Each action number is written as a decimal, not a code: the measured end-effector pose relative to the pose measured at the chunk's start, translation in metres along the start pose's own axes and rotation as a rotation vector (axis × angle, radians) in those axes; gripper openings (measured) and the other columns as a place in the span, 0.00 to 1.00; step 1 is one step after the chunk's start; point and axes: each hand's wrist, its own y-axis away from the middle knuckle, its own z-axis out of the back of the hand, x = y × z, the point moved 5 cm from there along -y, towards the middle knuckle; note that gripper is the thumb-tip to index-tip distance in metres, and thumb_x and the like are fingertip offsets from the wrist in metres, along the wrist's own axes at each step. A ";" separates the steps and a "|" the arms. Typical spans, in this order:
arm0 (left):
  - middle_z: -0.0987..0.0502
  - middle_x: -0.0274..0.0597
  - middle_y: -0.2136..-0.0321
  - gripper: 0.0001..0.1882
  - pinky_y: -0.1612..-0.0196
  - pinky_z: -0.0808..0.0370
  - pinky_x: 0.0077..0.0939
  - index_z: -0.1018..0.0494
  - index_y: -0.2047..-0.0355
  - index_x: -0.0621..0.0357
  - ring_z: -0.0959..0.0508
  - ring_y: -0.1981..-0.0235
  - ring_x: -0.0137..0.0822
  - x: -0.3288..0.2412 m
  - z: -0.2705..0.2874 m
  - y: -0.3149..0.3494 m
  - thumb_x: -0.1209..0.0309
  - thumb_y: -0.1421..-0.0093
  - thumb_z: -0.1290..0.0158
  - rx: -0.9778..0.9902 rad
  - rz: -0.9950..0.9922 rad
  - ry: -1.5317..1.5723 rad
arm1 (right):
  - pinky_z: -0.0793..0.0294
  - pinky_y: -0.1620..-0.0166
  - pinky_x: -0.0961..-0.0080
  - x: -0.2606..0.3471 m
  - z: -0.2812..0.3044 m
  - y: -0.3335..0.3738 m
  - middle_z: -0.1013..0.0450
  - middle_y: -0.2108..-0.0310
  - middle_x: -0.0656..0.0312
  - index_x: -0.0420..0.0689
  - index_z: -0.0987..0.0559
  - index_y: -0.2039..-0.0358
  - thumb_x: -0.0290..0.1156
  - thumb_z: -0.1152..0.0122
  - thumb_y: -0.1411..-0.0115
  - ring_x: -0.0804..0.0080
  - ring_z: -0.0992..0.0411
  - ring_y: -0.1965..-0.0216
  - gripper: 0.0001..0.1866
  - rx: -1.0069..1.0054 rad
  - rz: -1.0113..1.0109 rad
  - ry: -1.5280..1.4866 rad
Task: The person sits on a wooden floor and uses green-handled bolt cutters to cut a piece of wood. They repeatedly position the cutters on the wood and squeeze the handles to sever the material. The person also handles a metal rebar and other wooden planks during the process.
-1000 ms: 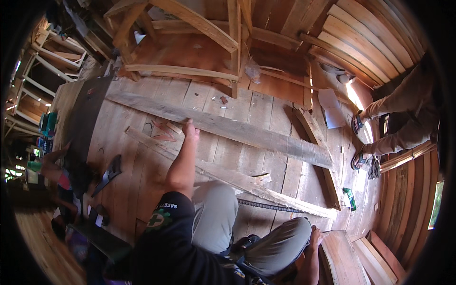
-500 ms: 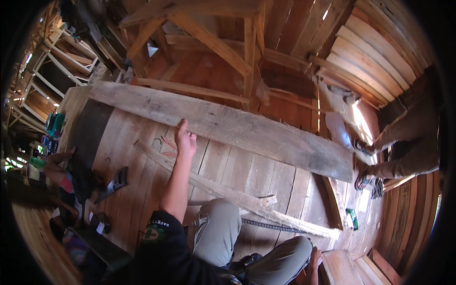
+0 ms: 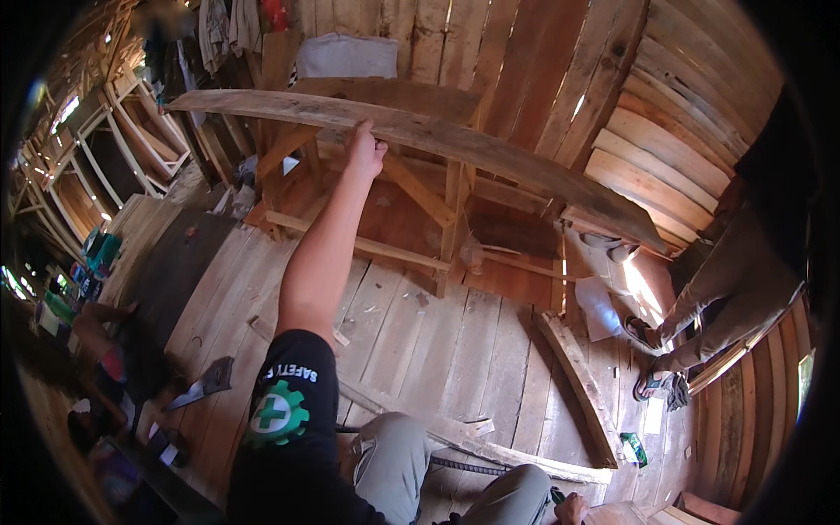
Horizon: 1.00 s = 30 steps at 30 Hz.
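A long weathered plank [image 3: 516,162] is raised across the upper part of the head view, above the floor. My left arm is stretched far forward, and my left hand [image 3: 364,153] grips the plank's near edge, left of its middle. The plank's right end tilts down toward a standing person [image 3: 735,271]; that person's hands cannot be made out. Low at the right, beside my knee, my right hand [image 3: 573,509] has its fingers curled. Whatever it holds, if anything, is hidden.
A wooden workbench frame [image 3: 451,210] stands behind the plank. On the board floor lie a long thin strip of wood [image 3: 525,459], an angled beam [image 3: 577,385], a handsaw [image 3: 210,381] and a green packet [image 3: 633,449]. Another person [image 3: 114,350] is at the left.
The plank has risen off the low position near the floor and moved away from me, with my left hand on it. My left arm is now stretched further. My right hand has dropped slightly.
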 end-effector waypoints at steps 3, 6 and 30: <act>0.33 0.33 0.73 0.09 0.80 0.39 0.22 0.30 0.58 0.47 0.37 0.80 0.29 0.023 -0.004 -0.028 0.62 0.36 0.48 -0.139 0.064 -0.008 | 0.23 0.53 0.58 0.000 0.006 0.015 0.21 0.60 0.49 0.45 0.21 0.52 0.49 0.42 0.39 0.58 0.22 0.56 0.23 0.034 0.005 0.007; 0.31 0.35 0.72 0.09 0.81 0.38 0.21 0.31 0.60 0.48 0.38 0.82 0.29 0.034 0.010 -0.050 0.60 0.36 0.50 -0.141 0.133 -0.022 | 0.24 0.53 0.65 0.003 -0.008 0.020 0.22 0.57 0.53 0.45 0.20 0.54 0.46 0.45 0.39 0.61 0.23 0.54 0.21 -0.018 0.097 0.066; 0.43 0.29 0.82 0.14 0.86 0.50 0.20 0.34 0.65 0.50 0.47 0.87 0.26 0.051 -0.034 -0.055 0.55 0.34 0.48 -0.083 0.157 -0.504 | 0.24 0.51 0.56 -0.026 -0.027 0.023 0.22 0.58 0.43 0.38 0.18 0.61 0.37 0.55 0.40 0.47 0.23 0.55 0.20 -0.109 -0.273 -0.145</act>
